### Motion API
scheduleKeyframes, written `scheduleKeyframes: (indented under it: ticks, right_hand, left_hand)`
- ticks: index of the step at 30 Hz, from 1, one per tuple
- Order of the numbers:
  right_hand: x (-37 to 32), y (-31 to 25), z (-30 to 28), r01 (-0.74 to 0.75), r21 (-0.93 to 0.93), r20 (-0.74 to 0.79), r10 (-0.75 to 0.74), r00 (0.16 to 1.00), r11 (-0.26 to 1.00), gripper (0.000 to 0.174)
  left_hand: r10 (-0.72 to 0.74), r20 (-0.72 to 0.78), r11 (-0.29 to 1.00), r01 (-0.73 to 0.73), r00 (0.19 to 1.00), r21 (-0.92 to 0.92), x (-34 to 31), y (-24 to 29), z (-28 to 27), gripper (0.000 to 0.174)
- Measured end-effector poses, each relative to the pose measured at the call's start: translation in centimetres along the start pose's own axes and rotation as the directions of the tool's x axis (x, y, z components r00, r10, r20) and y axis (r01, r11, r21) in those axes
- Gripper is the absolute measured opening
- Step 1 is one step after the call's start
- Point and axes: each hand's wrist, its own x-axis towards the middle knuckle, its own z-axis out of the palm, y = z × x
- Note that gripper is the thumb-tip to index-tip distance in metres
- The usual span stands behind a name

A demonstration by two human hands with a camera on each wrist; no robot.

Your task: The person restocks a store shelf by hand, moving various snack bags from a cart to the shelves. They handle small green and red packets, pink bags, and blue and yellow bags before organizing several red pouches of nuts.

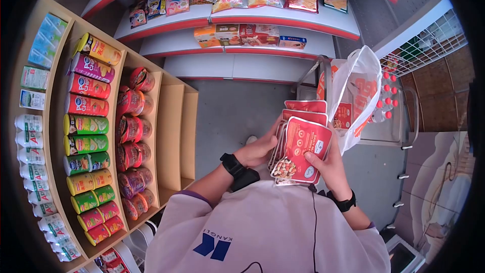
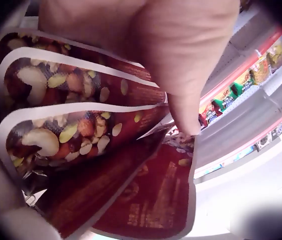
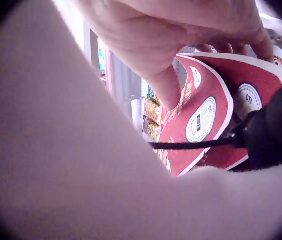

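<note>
Both hands hold a stack of red nut-mix packets (image 1: 308, 144) in front of the chest. My left hand (image 1: 258, 150) grips the stack at its left side. In the left wrist view the packets (image 2: 56, 137) are fanned apart, nuts pictured on them, and the left thumb (image 2: 181, 107) lies against them. My right hand (image 1: 331, 169) holds the right side, its thumb on the face of the front packet. In the right wrist view the right thumb (image 3: 166, 90) presses a bent front packet (image 3: 201, 117), with another packet behind it.
A white plastic bag (image 1: 371, 78) stands open just beyond the right hand, a red packet (image 1: 342, 115) showing in it. It is by a metal cart (image 1: 374, 134) holding red-capped bottles (image 1: 388, 102). Wooden shelves (image 1: 174, 136) with cans and cups are left; snack shelves (image 1: 283, 17) are ahead.
</note>
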Motion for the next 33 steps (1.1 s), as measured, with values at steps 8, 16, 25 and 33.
scheduleKeyframes:
  ticks: [8, 16, 25, 33]
  right_hand:
    - [0.1, 0.3, 0.3, 0.002, -0.047, -0.002, -0.002, 1.000, 0.999, 0.085]
    - [0.2, 0.1, 0.4, 0.058, -0.173, 0.083, -0.044, 0.996, 0.983, 0.088]
    - [0.7, -0.4, 0.2, 0.055, -0.127, 0.066, -0.047, 0.997, 0.990, 0.084]
    - [0.1, -0.5, -1.4, 0.073, -0.101, 0.208, -0.051, 0.977, 0.992, 0.078]
  left_hand:
    - [0.038, -0.045, 0.991, -0.032, 0.998, 0.127, -0.6, -0.2, 0.3, 0.118]
    - [0.001, -0.071, 0.994, -0.008, 0.997, -0.105, -0.6, -1.3, -1.0, 0.084]
    - [-0.078, -0.130, 0.996, 0.083, 0.988, 0.033, -1.5, -0.2, -1.5, 0.071]
    - [0.155, -0.036, 0.965, -0.144, 0.987, 0.221, -3.2, -1.9, -4.7, 0.077]
